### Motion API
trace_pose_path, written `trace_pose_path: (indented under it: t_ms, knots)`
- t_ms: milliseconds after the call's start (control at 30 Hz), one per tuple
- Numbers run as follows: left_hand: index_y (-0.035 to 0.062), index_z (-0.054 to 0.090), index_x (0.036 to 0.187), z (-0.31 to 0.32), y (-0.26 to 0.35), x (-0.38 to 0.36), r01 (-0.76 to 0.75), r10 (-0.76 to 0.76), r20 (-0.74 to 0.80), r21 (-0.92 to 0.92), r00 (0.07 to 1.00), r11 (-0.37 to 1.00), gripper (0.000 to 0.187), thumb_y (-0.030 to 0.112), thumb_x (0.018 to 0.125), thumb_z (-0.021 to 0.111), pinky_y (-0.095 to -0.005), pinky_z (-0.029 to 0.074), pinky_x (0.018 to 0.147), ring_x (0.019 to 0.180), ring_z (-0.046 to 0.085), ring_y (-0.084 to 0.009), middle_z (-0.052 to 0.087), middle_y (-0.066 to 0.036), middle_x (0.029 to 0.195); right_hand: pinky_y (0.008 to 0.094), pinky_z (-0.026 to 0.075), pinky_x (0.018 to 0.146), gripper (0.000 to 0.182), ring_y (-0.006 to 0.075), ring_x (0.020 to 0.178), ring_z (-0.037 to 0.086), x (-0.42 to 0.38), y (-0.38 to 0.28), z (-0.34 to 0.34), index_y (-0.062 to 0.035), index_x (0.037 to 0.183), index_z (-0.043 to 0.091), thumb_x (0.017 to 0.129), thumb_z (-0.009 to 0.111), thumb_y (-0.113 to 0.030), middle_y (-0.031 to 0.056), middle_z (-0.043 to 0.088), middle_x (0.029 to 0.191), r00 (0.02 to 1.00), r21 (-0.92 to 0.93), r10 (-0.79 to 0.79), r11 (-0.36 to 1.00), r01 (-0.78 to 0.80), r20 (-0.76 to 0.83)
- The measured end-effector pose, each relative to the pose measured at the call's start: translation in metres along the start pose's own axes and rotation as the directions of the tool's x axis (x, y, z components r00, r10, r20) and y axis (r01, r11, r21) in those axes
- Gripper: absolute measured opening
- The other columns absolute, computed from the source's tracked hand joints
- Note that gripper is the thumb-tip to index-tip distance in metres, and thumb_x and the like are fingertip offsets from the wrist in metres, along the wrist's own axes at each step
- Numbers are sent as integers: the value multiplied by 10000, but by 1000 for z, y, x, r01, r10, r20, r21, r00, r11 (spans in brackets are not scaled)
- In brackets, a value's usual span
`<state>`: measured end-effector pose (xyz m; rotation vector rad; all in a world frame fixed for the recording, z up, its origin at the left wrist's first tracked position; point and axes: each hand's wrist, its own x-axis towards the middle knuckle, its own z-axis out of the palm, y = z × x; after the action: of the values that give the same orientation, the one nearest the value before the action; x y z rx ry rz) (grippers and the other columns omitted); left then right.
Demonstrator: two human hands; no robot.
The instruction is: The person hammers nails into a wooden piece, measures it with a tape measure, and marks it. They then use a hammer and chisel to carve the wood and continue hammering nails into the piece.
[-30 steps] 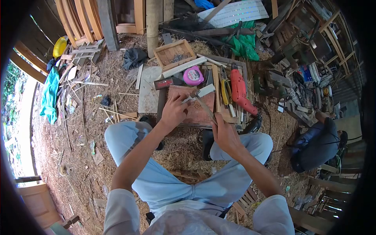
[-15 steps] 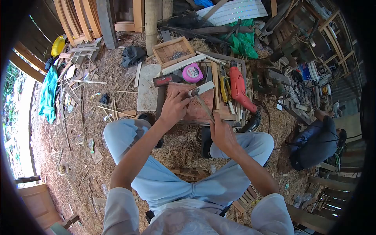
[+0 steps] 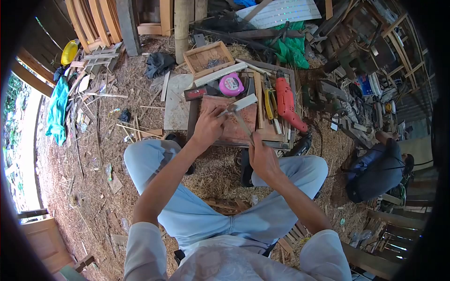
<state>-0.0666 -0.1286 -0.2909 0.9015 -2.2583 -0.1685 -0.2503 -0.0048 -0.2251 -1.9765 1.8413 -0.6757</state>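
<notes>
My left hand (image 3: 209,125) is closed on the near end of a pale flat strip (image 3: 247,100), its fingers bent over a reddish-brown board (image 3: 241,127). The strip points up and to the right from my fingertips. In my right hand (image 3: 264,159) is a hammer (image 3: 243,123), gripped low on its wooden handle. The hammer's head is right at the strip, close to my left fingertips. Just beyond lie a pink tape measure (image 3: 231,85) and a dark red-and-black tool (image 3: 199,93). Yellow-handled pliers (image 3: 270,104) and a red power drill (image 3: 288,104) lie to the right.
A wooden tray (image 3: 207,59) of small metal pieces, perhaps nails, stands at the back of the low worktable. Wood shavings and scraps cover the floor (image 3: 140,110). A wooden post (image 3: 182,33) rises behind. Dark blue cloth-covered bulk (image 3: 377,171) is at right.
The hammer head and the strip sit slightly higher in view. Both hands keep their grips, and the things on the worktable stay in place.
</notes>
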Motion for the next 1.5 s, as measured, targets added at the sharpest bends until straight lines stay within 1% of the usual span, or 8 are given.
trace_pose_path:
  t_ms: [500,600,800,1000,1067,1300,1367,1500]
  knots:
    - [35,679,838,2,-1,-2,-9,9,-15,31,1000,999,197,17,643,659,-373,481,884,1034,544,-302,623,-118,1102,574,460,527,241,489,622,598,2,-8,-3,-10,1137,403,942,509,-102,285,602,664,991,-21,99,995,-97,93]
    - [41,675,858,1,-3,-2,-44,45,-21,58,999,997,210,20,650,661,-368,476,887,1021,548,-301,620,-122,1105,575,463,533,241,487,614,597,2,-11,-5,-8,1135,409,940,510,-106,290,597,656,999,77,11,997,-7,-43]
    - [43,678,922,0,-3,2,6,-6,-12,-2,1000,1000,264,34,660,652,-350,470,899,1050,542,-288,608,-116,1128,558,454,515,265,475,610,600,2,2,2,-6,1164,402,942,513,-98,287,600,665,993,-40,64,997,-61,103]
    - [54,663,904,1,-2,-1,-32,33,-22,32,999,999,228,43,676,647,-355,470,888,1031,548,-281,611,-107,1118,554,460,509,271,478,611,600,1,-3,2,-7,1166,399,938,519,-90,286,591,636,996,80,-33,996,40,-82]
    - [55,666,913,1,-2,0,-15,15,-6,6,1000,1000,241,35,674,643,-363,469,893,1035,547,-288,612,-108,1134,549,458,501,278,479,603,597,2,12,9,-6,1169,396,933,525,-76,287,585,629,996,-25,36,999,-34,77]
    - [53,665,927,2,-4,-3,-30,30,3,24,1000,999,267,31,661,648,-372,468,901,1049,531,-293,613,-108,1127,571,459,507,243,491,581,586,3,-6,0,-16,1133,395,939,519,-95,287,574,602,987,107,-61,991,77,-145]
    - [52,668,939,2,-4,-1,-35,35,0,46,999,998,287,33,653,653,-372,467,903,1047,529,-295,612,-109,1121,573,446,508,241,490,594,590,1,12,12,-17,1134,393,950,512,-116,284,584,623,998,-11,32,999,-31,53]
    - [46,666,943,3,-3,-3,-14,14,-20,-7,1000,1000,294,28,649,655,-374,462,911,1045,528,-303,613,-107,1116,572,442,509,249,492,599,590,2,0,1,-13,1144,388,955,506,-124,287,587,629,994,27,75,997,-78,77]
